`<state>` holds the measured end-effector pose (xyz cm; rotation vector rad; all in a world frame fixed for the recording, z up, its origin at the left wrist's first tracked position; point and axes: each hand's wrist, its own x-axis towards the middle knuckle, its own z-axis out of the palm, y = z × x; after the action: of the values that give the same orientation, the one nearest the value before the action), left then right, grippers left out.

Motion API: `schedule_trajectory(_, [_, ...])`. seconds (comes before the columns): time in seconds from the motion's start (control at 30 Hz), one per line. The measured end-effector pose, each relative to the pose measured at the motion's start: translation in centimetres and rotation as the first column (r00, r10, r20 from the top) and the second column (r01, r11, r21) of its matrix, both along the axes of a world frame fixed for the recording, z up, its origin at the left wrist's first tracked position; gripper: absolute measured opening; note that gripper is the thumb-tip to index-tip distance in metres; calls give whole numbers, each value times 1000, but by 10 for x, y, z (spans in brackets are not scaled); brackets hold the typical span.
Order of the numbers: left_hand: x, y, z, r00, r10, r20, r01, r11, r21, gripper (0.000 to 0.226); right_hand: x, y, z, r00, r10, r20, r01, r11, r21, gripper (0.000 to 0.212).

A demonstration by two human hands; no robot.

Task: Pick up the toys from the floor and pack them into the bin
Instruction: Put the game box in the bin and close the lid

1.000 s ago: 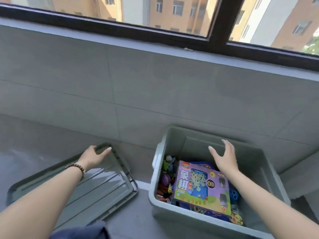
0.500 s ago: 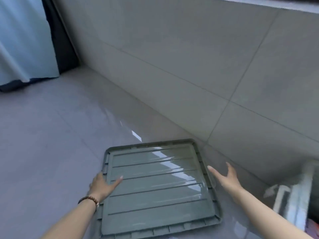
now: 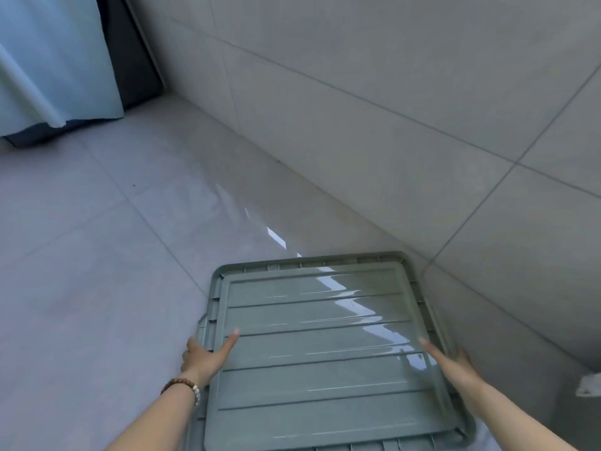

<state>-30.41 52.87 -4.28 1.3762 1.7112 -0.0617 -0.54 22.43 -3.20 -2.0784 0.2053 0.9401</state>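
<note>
The grey-green bin lid (image 3: 318,353) lies at the bottom middle of the head view, upside down with its ribbed underside up, close to the wall. My left hand (image 3: 201,356) grips its left edge, thumb on top and fingers under the rim. My right hand (image 3: 455,366) holds the right edge, thumb lying on the lid and fingers outside the rim; this side is blurred. Only a pale corner of the bin (image 3: 589,384) shows at the right border. No toys are in sight.
A grey tiled wall (image 3: 390,92) runs diagonally behind the lid. A light blue curtain (image 3: 55,60) hangs at the top left over a dark base. Glossy grey floor tiles (image 3: 97,255) stretch to the left of the lid.
My view swung left from the bin of toys to the lid. Both hands moved onto the lid's side edges and took hold; the right hand was in the air half a second ago.
</note>
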Motion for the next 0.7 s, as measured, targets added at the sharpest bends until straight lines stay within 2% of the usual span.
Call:
schedule_trajectory(0.2, [6, 9, 1, 992, 109, 59, -108, 994, -21, 120, 3, 8, 6, 993, -108, -49, 113, 988, 104, 88])
schedule_trajectory(0.27, [7, 12, 10, 985, 144, 97, -145, 989, -3, 117, 2, 6, 7, 987, -147, -69, 154, 982, 112, 96])
schedule_trajectory(0.33, [8, 15, 27, 976, 166, 139, -172, 985, 30, 114, -2, 4, 17, 984, -161, -79, 170, 977, 130, 114])
schedule_trajectory(0.37, [10, 17, 40, 972, 167, 165, -178, 983, 53, 112, -4, 2, 24, 980, -182, -84, 192, 972, 137, 117])
schedule_trajectory(0.43, [14, 22, 71, 962, 151, 226, -179, 977, 111, 107, -5, 1, 46, 972, -219, -85, 231, 959, 163, 110])
schedule_trajectory(0.63, [31, 23, 204, 914, 74, 399, -178, 957, 230, 105, 28, -25, 115, 969, -240, -52, 242, 895, 374, 112])
schedule_trajectory(0.7, [38, 12, 256, 881, 62, 470, -192, 953, 235, 103, 29, -36, 172, 957, -290, -9, 264, 860, 436, 110])
